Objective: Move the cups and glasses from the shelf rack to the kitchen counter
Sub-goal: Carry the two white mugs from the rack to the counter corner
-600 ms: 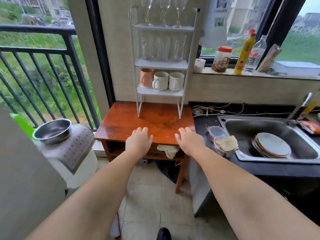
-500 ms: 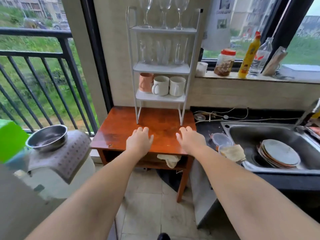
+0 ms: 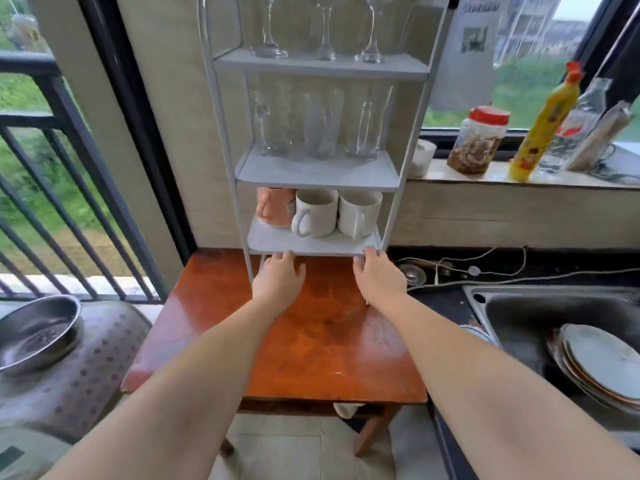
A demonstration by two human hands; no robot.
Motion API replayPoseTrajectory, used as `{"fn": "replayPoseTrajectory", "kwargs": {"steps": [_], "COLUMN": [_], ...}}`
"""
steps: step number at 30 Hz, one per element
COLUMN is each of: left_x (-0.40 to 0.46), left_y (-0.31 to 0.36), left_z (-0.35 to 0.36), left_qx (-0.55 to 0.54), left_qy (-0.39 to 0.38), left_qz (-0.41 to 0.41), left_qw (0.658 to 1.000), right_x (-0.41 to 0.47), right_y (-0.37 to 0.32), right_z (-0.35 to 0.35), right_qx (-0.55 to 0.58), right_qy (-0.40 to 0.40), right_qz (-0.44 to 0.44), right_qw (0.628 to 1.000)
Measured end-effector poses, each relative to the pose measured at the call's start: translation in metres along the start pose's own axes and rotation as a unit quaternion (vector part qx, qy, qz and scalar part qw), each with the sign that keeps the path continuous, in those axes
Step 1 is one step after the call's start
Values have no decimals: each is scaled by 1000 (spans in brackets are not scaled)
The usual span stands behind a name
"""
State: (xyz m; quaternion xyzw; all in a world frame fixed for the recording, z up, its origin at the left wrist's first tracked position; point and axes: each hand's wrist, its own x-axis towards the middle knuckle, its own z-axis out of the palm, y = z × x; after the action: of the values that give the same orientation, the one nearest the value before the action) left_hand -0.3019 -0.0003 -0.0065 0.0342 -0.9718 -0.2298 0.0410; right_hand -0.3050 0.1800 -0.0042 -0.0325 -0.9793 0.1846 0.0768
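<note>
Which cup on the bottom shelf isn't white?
The orange-pink mug at the left end; the two mugs beside it are white.

Both forearms bare, no sleeves, rings or watch.

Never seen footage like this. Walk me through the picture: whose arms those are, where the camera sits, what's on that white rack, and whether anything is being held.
There is no machine here. The camera is worn on a person's head and looks forward and down, so the two bare arms are the wearer's own. The left hand and right hand are both empty, fingertips at the front edge of the lowest shelf of the white rack, which stands on a wooden table. The top shelf holds wine glasses, the middle one tall clear glasses, the bottom one a pink mug and two white mugs. To the right are a dark counter and a sink with stacked plates.
</note>
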Motion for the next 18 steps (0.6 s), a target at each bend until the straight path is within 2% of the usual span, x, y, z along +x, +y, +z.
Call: {"fn": "replayPoseTrajectory", "kwargs": {"steps": [3, 7, 11, 16, 18], "left_x": [31, 68, 90, 105, 108], "left_y": [4, 15, 21, 20, 19], "left_z": [0, -2, -1, 4, 6], "left_qx": [-77, -152, -208, -276, -320], "left_qy": [19, 40, 14, -11, -27], "left_qz": [-15, -23, -26, -26, -49], "left_qw": [997, 987, 978, 961, 946], "right_x": [27, 63, 84, 93, 96], "right_y": [-10, -22, -25, -31, -33], "right_z": [1, 2, 6, 14, 15], "right_qx": [89, 222, 293, 450, 457], "right_qy": [17, 35, 0, -3, 6], "right_qz": [60, 121, 157, 212, 221], "right_qw": [994, 967, 943, 868, 861]}}
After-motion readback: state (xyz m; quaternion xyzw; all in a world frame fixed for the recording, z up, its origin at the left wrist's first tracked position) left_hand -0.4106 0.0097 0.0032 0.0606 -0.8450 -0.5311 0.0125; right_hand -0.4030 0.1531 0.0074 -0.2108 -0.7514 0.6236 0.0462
